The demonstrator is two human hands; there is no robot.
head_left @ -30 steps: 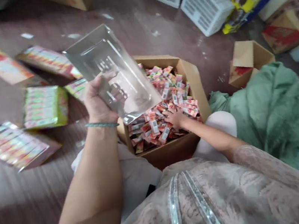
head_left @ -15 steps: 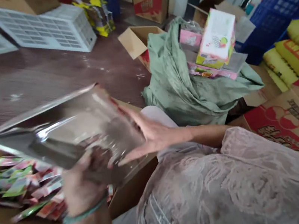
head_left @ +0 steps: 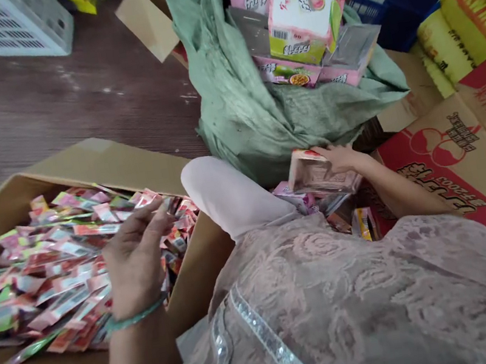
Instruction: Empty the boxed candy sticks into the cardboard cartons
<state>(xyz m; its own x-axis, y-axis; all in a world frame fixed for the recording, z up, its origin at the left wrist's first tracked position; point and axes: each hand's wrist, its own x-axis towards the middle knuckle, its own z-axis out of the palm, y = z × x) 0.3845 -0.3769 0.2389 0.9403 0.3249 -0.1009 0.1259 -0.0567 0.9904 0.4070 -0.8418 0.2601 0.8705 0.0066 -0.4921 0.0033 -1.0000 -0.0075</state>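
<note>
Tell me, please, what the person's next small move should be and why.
I would suggest the right hand settle the clear box steadily among the packaging beside the knee before letting go. Only that hand is at the box, and other packs crowd around it; the left hand is away, over the carton of sachets.

One small clear-sided box (head_left: 323, 177) with a reddish printed edge sits tilted under the right hand (head_left: 341, 158), while numerous slim sachets (head_left: 64, 259), chiefly pink, red and green, lie heaped loosely inside an open cardboard carton (head_left: 129, 164).
</note>
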